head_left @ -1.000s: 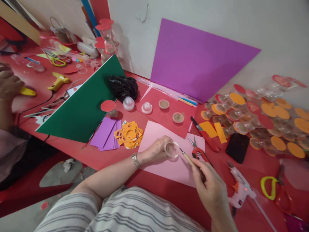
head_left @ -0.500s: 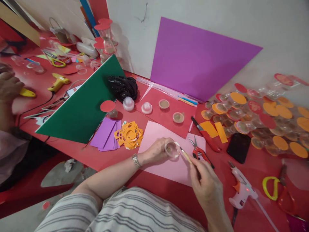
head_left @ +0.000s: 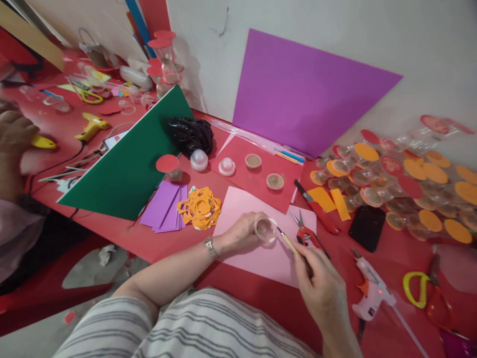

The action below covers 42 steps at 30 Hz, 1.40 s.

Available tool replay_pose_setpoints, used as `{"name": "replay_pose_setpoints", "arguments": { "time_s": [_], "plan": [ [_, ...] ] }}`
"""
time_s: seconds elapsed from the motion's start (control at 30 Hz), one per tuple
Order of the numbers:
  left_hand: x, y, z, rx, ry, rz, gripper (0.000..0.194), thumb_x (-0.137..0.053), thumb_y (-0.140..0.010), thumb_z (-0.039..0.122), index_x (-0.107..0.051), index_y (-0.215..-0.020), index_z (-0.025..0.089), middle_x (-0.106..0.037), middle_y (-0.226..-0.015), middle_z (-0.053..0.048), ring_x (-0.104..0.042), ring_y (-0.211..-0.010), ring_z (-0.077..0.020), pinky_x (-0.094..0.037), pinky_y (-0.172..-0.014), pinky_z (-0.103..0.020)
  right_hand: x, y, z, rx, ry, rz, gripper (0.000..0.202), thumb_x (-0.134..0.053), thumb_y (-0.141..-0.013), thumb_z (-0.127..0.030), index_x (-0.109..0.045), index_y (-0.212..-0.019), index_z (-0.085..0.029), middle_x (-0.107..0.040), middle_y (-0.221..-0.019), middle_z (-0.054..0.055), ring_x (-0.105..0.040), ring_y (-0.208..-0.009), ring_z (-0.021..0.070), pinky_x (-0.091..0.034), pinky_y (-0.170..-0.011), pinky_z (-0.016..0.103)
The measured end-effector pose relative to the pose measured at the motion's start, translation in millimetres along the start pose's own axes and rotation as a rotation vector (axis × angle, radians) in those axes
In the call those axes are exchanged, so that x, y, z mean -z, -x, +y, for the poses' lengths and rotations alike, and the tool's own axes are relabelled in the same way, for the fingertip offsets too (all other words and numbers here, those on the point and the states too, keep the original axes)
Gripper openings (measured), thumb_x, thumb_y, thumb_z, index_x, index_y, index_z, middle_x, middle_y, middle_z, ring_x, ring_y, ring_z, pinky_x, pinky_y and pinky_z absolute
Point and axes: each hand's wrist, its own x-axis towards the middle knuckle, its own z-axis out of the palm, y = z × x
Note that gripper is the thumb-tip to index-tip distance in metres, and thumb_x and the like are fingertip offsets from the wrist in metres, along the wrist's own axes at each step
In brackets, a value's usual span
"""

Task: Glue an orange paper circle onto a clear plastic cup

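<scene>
My left hand [head_left: 244, 232] is closed on a small clear plastic cup [head_left: 265, 230], held above a pink sheet [head_left: 242, 258]. Between the fingers of my right hand [head_left: 321, 278] is a thin brush [head_left: 291, 243], its dark tip just right of the cup's rim. Red-handled pliers [head_left: 306, 232] lie beside the brush on the sheet's right side. Behind the cup, two small cups with brown contents [head_left: 253, 160] [head_left: 275, 181] and a clear dome piece [head_left: 226, 166] rest on a red sheet [head_left: 238, 181].
Orange cut-outs [head_left: 201, 208] and purple strips [head_left: 164, 206] lie left. A green board [head_left: 122, 169] leans beyond them. Right are a phone [head_left: 367, 227], a glue gun [head_left: 372, 291], scissors [head_left: 416, 289] and stacked clear cups [head_left: 391, 184]. A person's hand [head_left: 17, 133] is at far left.
The brush has drawn back slightly from the cup's rim, and my right hand has shifted slightly right and down. My left hand still holds the cup in nearly the same spot.
</scene>
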Motion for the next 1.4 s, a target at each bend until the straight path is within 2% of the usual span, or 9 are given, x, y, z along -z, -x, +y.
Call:
{"name": "replay_pose_setpoints", "arguments": {
  "time_s": [0.17, 0.33, 0.5, 0.77, 1.13, 1.4],
  "plan": [
    [-0.7, 0, -3, -0.039, 0.006, -0.003, 0.012, -0.072, -0.079, 0.022, -0.062, -0.078, 0.015, -0.07, -0.085, -0.003, -0.061, -0.072, -0.0129, -0.044, -0.067, -0.023, 1, -2, 0, 0.01, -0.004, 0.008, 0.024, -0.047, -0.102, -0.024, -0.069, -0.111, -0.019, -0.073, -0.091, 0.006, -0.07, -0.081, 0.0152, -0.056, -0.072, 0.023],
    [-0.1, 0, -4, -0.055, 0.013, -0.001, 0.014, -0.073, -0.08, 0.025, -0.062, -0.08, 0.016, -0.069, -0.085, -0.003, -0.06, -0.072, -0.0132, -0.044, -0.068, -0.024, -2, -1, 0, -0.002, 0.006, -0.03, 0.026, -0.045, -0.103, -0.026, -0.069, -0.111, -0.02, -0.073, -0.093, 0.007, -0.07, -0.083, 0.0163, -0.055, -0.072, 0.025],
    [0.1, 0, -4, -0.042, -0.042, -0.005, 0.011, -0.071, -0.08, 0.021, -0.062, -0.081, 0.015, -0.069, -0.085, -0.004, -0.06, -0.073, -0.0135, -0.044, -0.068, -0.024, 2, 0, 2, 0.009, 0.079, 0.065, 0.023, -0.048, -0.102, -0.024, -0.068, -0.111, -0.017, -0.073, -0.09, 0.007, -0.069, -0.083, 0.0173, -0.053, -0.075, 0.026],
    [-1.1, 0, -2, -0.02, -0.018, -0.001, 0.014, -0.073, -0.08, 0.025, -0.063, -0.08, 0.015, -0.068, -0.083, -0.002, -0.06, -0.072, -0.0123, -0.043, -0.066, -0.021, 3, -1, -4, 0.055, 0.026, 0.018, 0.025, -0.045, -0.104, -0.024, -0.068, -0.11, -0.016, -0.072, -0.091, 0.007, -0.068, -0.082, 0.0139, -0.052, -0.072, 0.02],
    [-0.6, 0, -3, -0.021, -0.023, -0.023, 0.012, -0.07, -0.081, 0.022, -0.06, -0.079, 0.015, -0.066, -0.081, -0.002, -0.058, -0.07, -0.0119, -0.043, -0.065, -0.022, 3, -10, -3, 0.088, 0.085, -0.011, 0.029, -0.042, -0.105, -0.026, -0.069, -0.109, -0.014, -0.071, -0.088, 0.006, -0.067, -0.079, 0.0135, -0.05, -0.071, 0.02],
    [2.2, 0, -3, -0.029, -0.031, -0.04, 0.01, -0.07, -0.08, 0.018, -0.061, -0.082, 0.015, -0.068, -0.084, -0.001, -0.06, -0.072, -0.0113, -0.043, -0.066, -0.021, 0, -13, -2, 0.135, 0.13, -0.003, 0.028, -0.042, -0.104, -0.021, -0.068, -0.11, -0.012, -0.07, -0.09, 0.008, -0.067, -0.079, 0.0143, -0.05, -0.068, 0.021]
  ]
}}
